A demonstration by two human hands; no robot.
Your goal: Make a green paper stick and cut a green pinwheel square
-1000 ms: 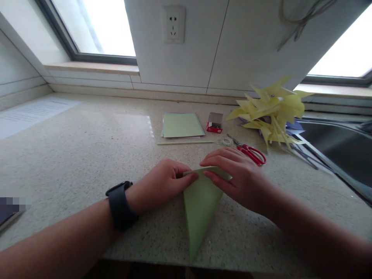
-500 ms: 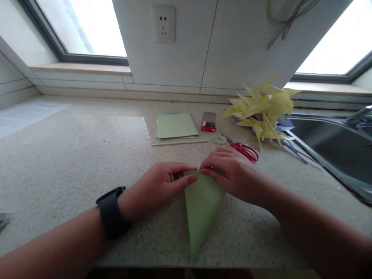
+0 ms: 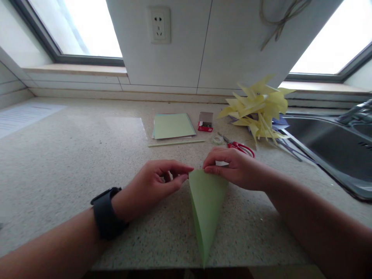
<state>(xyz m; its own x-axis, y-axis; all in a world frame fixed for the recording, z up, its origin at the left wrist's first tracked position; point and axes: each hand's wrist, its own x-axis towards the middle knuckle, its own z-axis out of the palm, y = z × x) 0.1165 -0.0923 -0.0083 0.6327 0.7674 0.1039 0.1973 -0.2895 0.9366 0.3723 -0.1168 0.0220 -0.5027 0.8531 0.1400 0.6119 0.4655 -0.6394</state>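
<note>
A light green sheet of paper (image 3: pixel 207 209), folded into a triangle, stands partly open on the counter, its long point towards the front edge. At its upper left corner are the thumb and forefinger of my left hand (image 3: pixel 158 184), closed in a loose pinch. My right hand (image 3: pixel 232 168) grips the upper edge between thumb and fingers, right of that corner. Part of the upper right edge is hidden behind my right hand. Just beyond this hand lie red-handled scissors (image 3: pixel 241 147).
Behind my hands lie a stack of coloured paper (image 3: pixel 174 126), a thin pale stick (image 3: pixel 176 143), a small red box (image 3: pixel 205 123) and a roll of tape (image 3: pixel 217 140). Yellow paper pinwheels (image 3: pixel 261 108) are heaped at the right, beside the sink (image 3: pixel 328 147). A printed sheet (image 3: pixel 26 114) lies far left.
My right hand has moved right along the paper's upper edge, away from my left fingertips. The folded paper has shifted slightly right, and its left side gapes more. The view has turned slightly.
</note>
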